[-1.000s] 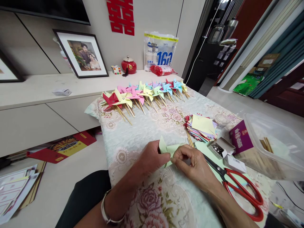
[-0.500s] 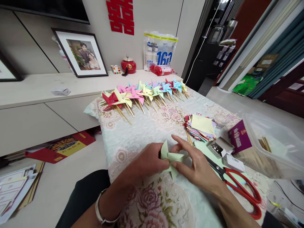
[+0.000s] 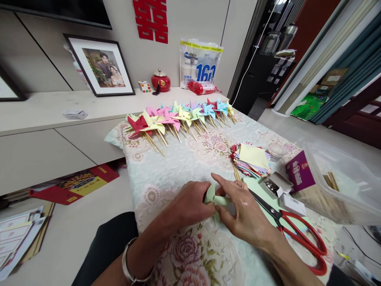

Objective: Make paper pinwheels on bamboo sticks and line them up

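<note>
A pale green paper pinwheel (image 3: 210,194) is between my two hands, low over the tablecloth, its blades curled up around the middle. My left hand (image 3: 193,202) is closed on its left side, thumb near the centre. From the right, my right hand (image 3: 242,204) pinches a folded blade, with the index finger raised and pointing forward. Part of the paper is hidden behind the fingers. Beside my right hand lie large scissors (image 3: 300,232) with red handles, blades partly apart, on pale green paper sheets (image 3: 253,184).
Finished pinwheels (image 3: 169,117) on sticks line the table's far edge. To the right are stacked cut paper squares (image 3: 253,155), a small open box of metal pieces (image 3: 272,186), a round clear container (image 3: 276,151) and a plastic bin (image 3: 354,186) with sticks.
The pinwheel's blades are folded in more tightly at the centre. My right hand has shifted slightly left, closer to my left hand, and covers more of the paper.
</note>
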Motion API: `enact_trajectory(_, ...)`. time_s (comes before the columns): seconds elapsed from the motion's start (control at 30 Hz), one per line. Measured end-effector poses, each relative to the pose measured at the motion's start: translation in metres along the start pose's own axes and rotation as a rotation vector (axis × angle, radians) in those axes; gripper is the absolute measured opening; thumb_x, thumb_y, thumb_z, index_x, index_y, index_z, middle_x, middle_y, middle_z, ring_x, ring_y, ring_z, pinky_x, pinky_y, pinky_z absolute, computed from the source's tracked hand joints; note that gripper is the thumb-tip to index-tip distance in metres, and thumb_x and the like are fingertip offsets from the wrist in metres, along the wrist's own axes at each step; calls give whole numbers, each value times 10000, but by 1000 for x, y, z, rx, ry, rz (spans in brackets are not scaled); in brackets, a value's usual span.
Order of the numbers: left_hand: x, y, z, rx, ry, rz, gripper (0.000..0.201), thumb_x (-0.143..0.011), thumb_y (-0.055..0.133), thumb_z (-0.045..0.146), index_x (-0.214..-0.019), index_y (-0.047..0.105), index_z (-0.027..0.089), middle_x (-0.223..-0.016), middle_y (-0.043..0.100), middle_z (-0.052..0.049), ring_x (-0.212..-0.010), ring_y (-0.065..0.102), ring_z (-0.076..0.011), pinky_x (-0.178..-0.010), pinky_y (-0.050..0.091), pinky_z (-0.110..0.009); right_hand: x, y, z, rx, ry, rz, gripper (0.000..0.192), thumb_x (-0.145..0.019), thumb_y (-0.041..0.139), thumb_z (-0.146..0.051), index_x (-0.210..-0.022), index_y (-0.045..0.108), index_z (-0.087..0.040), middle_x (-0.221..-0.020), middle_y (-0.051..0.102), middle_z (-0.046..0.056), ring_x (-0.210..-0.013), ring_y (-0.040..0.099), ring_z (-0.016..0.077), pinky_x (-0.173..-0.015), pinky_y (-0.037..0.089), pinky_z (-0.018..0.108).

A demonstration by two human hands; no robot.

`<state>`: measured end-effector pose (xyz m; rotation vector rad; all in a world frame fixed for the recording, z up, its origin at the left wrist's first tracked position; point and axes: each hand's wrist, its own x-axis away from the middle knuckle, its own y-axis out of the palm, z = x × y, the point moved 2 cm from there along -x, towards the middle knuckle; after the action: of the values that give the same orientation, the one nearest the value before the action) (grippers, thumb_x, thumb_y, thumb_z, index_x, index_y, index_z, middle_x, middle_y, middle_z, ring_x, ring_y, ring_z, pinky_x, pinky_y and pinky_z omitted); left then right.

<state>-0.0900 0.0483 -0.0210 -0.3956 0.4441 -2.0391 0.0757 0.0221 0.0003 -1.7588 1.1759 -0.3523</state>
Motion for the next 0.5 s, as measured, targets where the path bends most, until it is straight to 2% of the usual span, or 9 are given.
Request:
enact_trajectory(0.3,-1,1,-3,-18,51,-13,35,-686,543,159,-696,531,190,-619,514,49,-588,408,-109,-535,280,-263,-1,4,6,-51,12,28,754,-743,512,-74,-1477,387,-193,-937,716,38,-877,644,236,-845,462,422)
enact_trajectory(0.5,-1,5,-3,194,20,36,51,-673,593,163,-721,598,179,-645,550,33,-612,446,-118,-550,321,-252,-1,2,8,-104,46,63,723,-752,516,-94,-1466,434,-171,-918,707,42,-872,635,235,-846,470,424)
